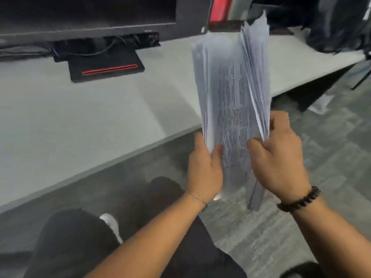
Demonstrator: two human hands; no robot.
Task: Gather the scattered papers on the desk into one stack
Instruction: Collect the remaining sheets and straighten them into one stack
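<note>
A thick bundle of printed white papers (230, 93) stands nearly upright in the air, in front of the grey desk's (90, 117) front edge. My left hand (204, 169) grips the bundle's lower left side, thumb on the printed face. My right hand (281, 155) grips the lower right side, its fingers curled round the loose, fanned sheet edges. The sheets are uneven at the top and bottom. No loose paper shows on the visible desk surface.
A black monitor base with a red stripe (106, 67) sits at the back left under a dark screen (86, 13). A dark bag (339, 27) rests at the desk's far right. My knees in dark trousers (76, 237) are below; grey carpet lies to the right.
</note>
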